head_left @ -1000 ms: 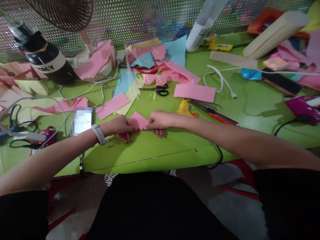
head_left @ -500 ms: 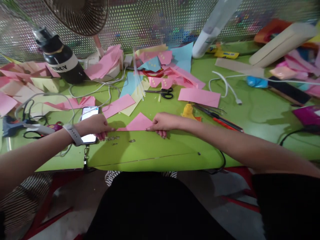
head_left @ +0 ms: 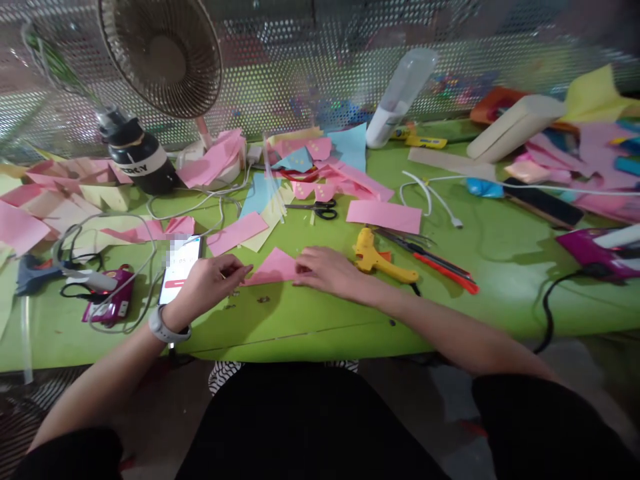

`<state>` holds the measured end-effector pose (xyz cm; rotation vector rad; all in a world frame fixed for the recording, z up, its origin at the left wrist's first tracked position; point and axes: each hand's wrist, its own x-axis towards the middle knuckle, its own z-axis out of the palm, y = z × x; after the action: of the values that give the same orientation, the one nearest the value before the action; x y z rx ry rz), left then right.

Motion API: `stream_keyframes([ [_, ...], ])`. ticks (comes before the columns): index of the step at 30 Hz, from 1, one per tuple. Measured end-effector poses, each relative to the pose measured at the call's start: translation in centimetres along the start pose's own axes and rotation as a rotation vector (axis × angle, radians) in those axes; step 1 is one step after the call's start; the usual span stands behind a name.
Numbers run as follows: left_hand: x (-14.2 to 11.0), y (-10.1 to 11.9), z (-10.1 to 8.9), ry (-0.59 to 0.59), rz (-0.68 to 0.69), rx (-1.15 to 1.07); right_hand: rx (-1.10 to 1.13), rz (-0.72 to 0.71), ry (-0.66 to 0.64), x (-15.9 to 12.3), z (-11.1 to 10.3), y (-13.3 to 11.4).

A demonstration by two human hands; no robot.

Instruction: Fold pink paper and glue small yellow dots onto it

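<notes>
A folded pink paper (head_left: 274, 268), with a raised triangular peak, lies on the green tabletop in front of me. My left hand (head_left: 216, 281), a pale watch on its wrist, has its fingers curled and pinched at the paper's left end. At the right end, the bent fingers of my right hand (head_left: 323, 272) grip the paper and cover its edge. Just below it are small metallic bits (head_left: 263, 300). A lit phone (head_left: 181, 267) lies partly behind my left hand.
A yellow glue gun (head_left: 383, 261) and a red-handled tool (head_left: 447, 272) lie right of my right hand. Black scissors (head_left: 325, 211) and loose pink strips (head_left: 384, 217) are farther back. A fan (head_left: 163, 60), black bottle (head_left: 143, 163) and white cables stand or run at the back left.
My left hand has moved right and its fingers have curled in more. The right hand's fingers have shifted over the paper's right end. The whole view has shifted, uncovering the glue gun.
</notes>
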<state>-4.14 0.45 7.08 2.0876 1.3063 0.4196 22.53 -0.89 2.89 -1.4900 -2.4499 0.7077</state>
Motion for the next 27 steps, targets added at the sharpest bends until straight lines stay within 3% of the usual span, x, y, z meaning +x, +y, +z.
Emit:
stream_keyframes([
  [4,-0.2,0.2,-0.3,-0.035,-0.009,-0.094,0.099,0.029,-0.066,-0.2,0.0,0.1],
  [7,-0.7,0.5,-0.2,-0.136,-0.038,-0.203,0.332,0.143,-0.084,-0.5,-1.1,-0.2],
  [12,-0.5,1.1,1.3,-0.292,-0.077,-0.37,0.688,0.184,0.107,-0.7,-1.6,-1.1],
  [16,1.6,1.5,3.8,-0.196,-0.095,-0.706,0.675,0.134,0.269,0.1,-0.1,-2.4],
  [20,3.4,1.5,5.2,-0.079,-0.155,-0.994,0.561,-0.035,0.336,0.8,1.0,-2.7],
  [23,4.0,1.2,4.9,-0.037,-0.133,-0.99,0.453,-0.111,0.471,1.0,0.2,-1.8],
  [25,4.2,0.9,4.5,-0.068,-0.102,-0.931,0.433,-0.076,0.623,1.0,-1.0,-1.0],
  [27,4.2,0.6,4.3,-0.139,-0.073,-0.864,0.504,0.001,0.634,1.1,-2.0,-0.4],
])
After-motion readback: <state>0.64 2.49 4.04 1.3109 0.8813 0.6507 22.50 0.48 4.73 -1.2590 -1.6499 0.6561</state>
